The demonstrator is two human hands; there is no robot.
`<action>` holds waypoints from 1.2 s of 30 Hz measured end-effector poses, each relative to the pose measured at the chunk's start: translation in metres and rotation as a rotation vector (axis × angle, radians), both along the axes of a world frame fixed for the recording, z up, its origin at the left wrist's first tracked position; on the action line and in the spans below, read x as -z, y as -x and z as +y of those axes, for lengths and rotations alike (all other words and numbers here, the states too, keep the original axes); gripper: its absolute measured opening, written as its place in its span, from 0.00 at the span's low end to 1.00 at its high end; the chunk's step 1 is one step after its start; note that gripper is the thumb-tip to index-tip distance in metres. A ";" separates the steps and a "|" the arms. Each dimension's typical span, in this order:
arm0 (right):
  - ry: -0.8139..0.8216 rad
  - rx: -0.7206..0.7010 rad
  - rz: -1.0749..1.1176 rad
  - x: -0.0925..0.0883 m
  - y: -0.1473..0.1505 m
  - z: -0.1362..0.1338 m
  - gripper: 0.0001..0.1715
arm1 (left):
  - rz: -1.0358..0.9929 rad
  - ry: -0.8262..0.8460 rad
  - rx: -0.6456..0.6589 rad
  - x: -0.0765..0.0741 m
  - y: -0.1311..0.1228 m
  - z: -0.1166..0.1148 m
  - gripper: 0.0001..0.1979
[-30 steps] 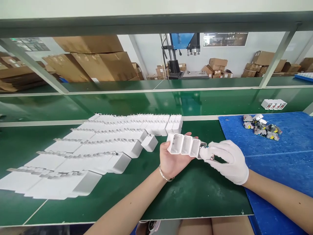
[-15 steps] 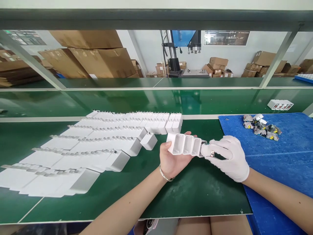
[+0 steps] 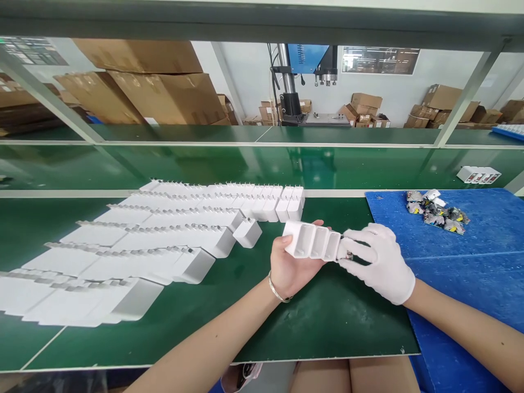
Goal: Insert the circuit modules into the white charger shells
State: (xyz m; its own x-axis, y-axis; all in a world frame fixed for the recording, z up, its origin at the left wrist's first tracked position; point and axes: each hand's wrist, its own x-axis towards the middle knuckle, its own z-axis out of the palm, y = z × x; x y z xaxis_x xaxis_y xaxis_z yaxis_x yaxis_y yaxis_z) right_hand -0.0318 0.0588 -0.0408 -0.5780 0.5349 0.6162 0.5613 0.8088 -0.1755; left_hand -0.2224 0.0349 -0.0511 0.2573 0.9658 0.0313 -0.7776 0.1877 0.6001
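Note:
A white plastic housing [image 3: 313, 241] with several open compartments lies tilted across the palm of my left hand [image 3: 289, 262]. The bare fingers wrap under it and the thumb presses on its left end. My right hand [image 3: 379, 262], in a white glove, is pinched at the housing's right end. Between its fingertips is a small part with shiny metal [image 3: 349, 255], mostly hidden by the glove. This part meets the last compartment; how deep it sits I cannot tell.
Rows of white housings [image 3: 155, 237] with metal tabs along their edges cover the left of the green bench. One short white block [image 3: 248, 233] stands at their right end. Small grey-and-yellow parts [image 3: 438, 213] lie on a blue mat [image 3: 462, 284]. Another housing [image 3: 478, 175] sits behind it.
My right hand has shifted slightly left, its fingertips closer against the housing's right end, and less of the metal part shows. The housing has turned a little in my left hand. The view has shifted slightly.

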 end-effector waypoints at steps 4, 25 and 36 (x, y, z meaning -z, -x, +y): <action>0.713 -0.164 0.461 0.002 -0.008 0.003 0.25 | -0.094 0.027 0.097 -0.003 0.001 0.000 0.22; 0.212 -0.102 0.403 -0.001 -0.009 -0.001 0.14 | -0.131 0.040 0.083 -0.003 0.001 0.002 0.19; 0.287 -0.149 0.515 0.013 -0.006 0.001 0.18 | -0.129 0.013 0.099 -0.005 0.001 0.002 0.19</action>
State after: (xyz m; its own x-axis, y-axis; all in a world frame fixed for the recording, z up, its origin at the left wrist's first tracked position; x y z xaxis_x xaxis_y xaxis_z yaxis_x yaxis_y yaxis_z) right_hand -0.0256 0.0602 -0.0538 -0.3254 0.6577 0.6794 0.2307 0.7520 -0.6175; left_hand -0.2237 0.0370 -0.0465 0.3455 0.9366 0.0580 -0.8257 0.2740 0.4932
